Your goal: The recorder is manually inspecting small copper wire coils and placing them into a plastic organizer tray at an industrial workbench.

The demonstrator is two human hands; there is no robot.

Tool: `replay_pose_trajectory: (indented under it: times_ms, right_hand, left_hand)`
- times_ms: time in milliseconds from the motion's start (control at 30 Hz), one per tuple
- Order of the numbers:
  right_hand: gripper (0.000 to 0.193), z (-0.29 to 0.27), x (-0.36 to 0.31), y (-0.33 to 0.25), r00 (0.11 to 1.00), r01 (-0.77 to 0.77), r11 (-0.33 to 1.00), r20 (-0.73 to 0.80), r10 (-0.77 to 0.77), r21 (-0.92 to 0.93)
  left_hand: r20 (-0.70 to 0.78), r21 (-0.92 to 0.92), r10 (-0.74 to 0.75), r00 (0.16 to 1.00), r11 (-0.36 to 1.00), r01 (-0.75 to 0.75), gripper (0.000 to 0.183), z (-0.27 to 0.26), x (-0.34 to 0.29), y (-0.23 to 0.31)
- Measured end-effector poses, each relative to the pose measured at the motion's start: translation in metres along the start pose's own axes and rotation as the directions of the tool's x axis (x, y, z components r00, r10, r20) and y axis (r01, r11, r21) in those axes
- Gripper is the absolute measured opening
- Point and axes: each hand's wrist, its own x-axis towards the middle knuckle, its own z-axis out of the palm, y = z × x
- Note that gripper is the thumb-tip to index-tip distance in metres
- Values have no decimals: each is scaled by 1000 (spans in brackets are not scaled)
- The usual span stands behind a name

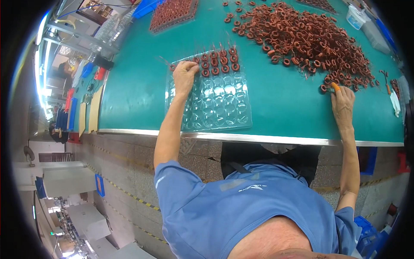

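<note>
My left hand (184, 77) is over the upper left of a clear plastic tray (215, 124) with round pockets, its thumb and fingers pinched together. What they grip is hidden. Reddish-brown ring-shaped wire coils (225, 68) fill several pockets in the upper rows, their thin wire ends sticking up; one coil (173, 67) shows just left of the hand. On the right, my right hand (343, 103) has its fingers bent and close together at the near edge of a big coil pile (297, 34). An orange finger cover (335, 87) is on one finger, touching coils there; its grip is hidden.
A filled coil tray (174, 15) lies at the far left beside a blue bin (145, 7). A white tub (356, 17) stands at the far right. White cloth or paper (394, 103) lies near the right edge. The green tabletop (133, 86) ends in a metal front edge (258, 137).
</note>
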Motion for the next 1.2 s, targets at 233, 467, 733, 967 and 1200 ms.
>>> replay_pose_trajectory:
  times_ms: [233, 467, 733, 967, 1200]
  right_hand:
    - [18, 18, 25, 5, 988, 68, 997, -138, -71, -28]
    - [5, 2, 19, 13, 955, 215, 973, -230, -189, 90]
    - [32, -19, 18, 2, 952, 258, 940, 107, -286, 222]
    - [21, -9, 16, -8, 934, 345, 937, 112, -339, -48]
    - [12, -37, 49, -45, 992, 120, 792, -52, -111, 598]
  left_hand:
    - [38, 32, -18, 999, 999, 17, 18, -11, 6, 6]
    - [8, 5, 16, 1000, 1000, -16, 13, 1, 4, -4]
    - [-153, 2, -4, 988, 1000, 5, 18, -9, -14, 23]
    - [121, -255, 118, 986, 963, -84, 15, 16, -127, 145]
    - [360, -631, -16, 933, 733, 256, 45, 80, -157, 199]
